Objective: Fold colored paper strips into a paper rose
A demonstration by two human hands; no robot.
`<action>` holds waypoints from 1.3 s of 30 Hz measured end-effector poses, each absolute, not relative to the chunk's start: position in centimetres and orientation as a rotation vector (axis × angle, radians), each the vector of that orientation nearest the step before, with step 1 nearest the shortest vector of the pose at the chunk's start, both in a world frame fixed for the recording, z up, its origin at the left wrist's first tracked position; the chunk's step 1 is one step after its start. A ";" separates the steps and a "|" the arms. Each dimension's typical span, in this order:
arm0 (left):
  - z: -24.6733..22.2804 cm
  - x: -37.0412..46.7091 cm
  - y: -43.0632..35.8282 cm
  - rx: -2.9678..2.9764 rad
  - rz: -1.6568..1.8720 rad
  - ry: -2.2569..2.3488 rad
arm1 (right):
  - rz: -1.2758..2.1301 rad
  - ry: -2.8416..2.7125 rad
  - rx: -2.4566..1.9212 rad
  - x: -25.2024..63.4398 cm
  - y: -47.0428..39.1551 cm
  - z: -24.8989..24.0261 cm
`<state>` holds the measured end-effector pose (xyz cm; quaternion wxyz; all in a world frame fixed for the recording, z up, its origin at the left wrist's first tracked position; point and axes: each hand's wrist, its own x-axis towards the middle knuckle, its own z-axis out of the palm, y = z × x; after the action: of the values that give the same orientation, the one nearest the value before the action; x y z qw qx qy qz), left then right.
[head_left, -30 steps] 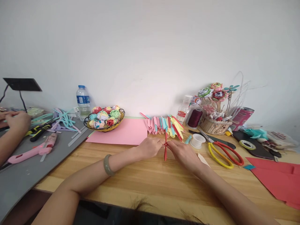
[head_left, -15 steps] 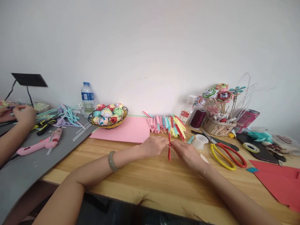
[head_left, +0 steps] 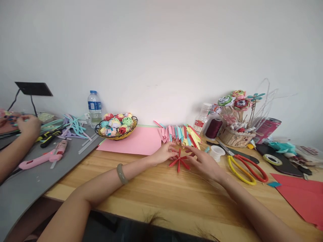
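Note:
A red paper flower point(head_left: 179, 161) with several narrow folded petals lies spread like a star on the wooden table point(head_left: 141, 198). My left hand point(head_left: 163, 153) is at its left side, fingers apart and curved by the upper left petals. To the right, my right hand point(head_left: 205, 163) is open, with its fingertips at the right petals. Whether the fingertips touch the petals is hard to tell. A thin thread point(head_left: 202, 178) runs from near the flower under my right wrist. Just behind my hands is a row of folded paper strips point(head_left: 174, 134) in pink, blue, red and yellow.
Scissors point(head_left: 246, 168), a white spool point(head_left: 217, 153) and red paper point(head_left: 300, 195) lie right. Behind are purple thread point(head_left: 213, 128) and a flower basket point(head_left: 237, 137). Left are pink paper point(head_left: 131, 144), a paper-flower bowl point(head_left: 117, 135), a glue gun point(head_left: 44, 159) and another person's hand point(head_left: 29, 126).
The red flower, held edge-on and pinched between both hands before, now lies flat with its petals fanned out. Both hands have loosened and moved slightly apart.

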<state>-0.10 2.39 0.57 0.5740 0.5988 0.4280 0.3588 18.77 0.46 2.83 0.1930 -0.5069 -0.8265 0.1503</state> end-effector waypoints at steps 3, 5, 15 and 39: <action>0.4 -0.3 2.5 1.436 0.806 1.087 | 0.258 -2.270 -1.509 19.3 1.0 2.5; 0.4 -0.6 2.6 1.641 0.816 1.185 | 0.156 -2.252 -1.499 19.5 1.2 2.4; 1.4 -1.0 2.3 2.125 0.822 1.300 | 0.328 -2.426 -1.271 18.4 0.5 1.7; 0.9 -0.8 2.1 2.747 0.435 1.167 | 0.167 -2.520 -1.280 18.0 1.3 1.0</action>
<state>-0.82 2.05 0.86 0.0627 0.9090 0.3860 0.1441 18.00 1.35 0.96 0.1546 -0.4467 -0.8793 0.0583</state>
